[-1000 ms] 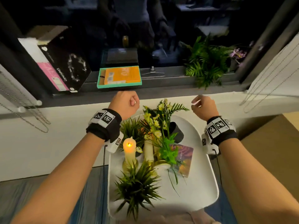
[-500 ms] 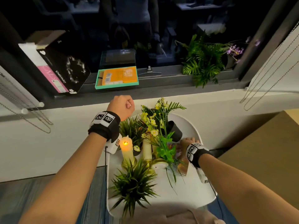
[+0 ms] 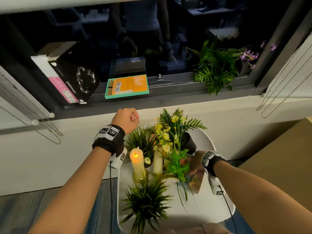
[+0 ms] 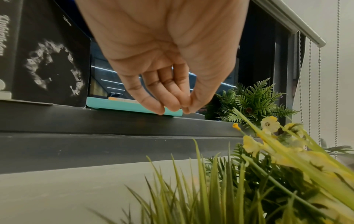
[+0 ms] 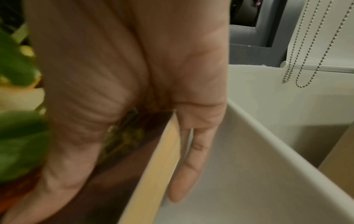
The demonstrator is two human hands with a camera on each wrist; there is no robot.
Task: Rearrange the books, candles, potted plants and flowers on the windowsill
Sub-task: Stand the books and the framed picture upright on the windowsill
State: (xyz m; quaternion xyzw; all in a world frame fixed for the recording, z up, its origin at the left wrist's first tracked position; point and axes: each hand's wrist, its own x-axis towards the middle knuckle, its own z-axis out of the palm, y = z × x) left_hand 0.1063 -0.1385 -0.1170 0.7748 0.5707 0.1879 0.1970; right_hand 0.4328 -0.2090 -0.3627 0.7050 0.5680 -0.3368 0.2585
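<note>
A white tray (image 3: 211, 200) below the dark windowsill (image 3: 168, 98) carries a lit candle (image 3: 136, 159), an unlit candle (image 3: 157, 163), yellow flowers (image 3: 166, 132), two grassy potted plants (image 3: 146, 201) (image 3: 140, 141) and a dark-covered book (image 3: 195, 182). My right hand (image 3: 194, 163) grips that book at its edge. In the right wrist view the thumb lies on the cover and the fingers (image 5: 189, 159) go under the book (image 5: 153, 174). My left hand (image 3: 125, 119) hovers curled just under the sill, holding nothing; its fingertips (image 4: 161, 106) meet the thumb.
On the sill a black book (image 3: 79, 76) leans at the left, a teal-and-orange book (image 3: 128, 86) lies flat, and a fern (image 3: 216, 68) with purple flowers (image 3: 249, 55) stands at the right. Blind chains (image 3: 278, 95) hang at both sides. A brown box (image 3: 278, 157) stands right of the tray.
My right hand has come down from near the sill to the tray and taken hold of the dark-covered book. The left hand has stayed curled below the sill.
</note>
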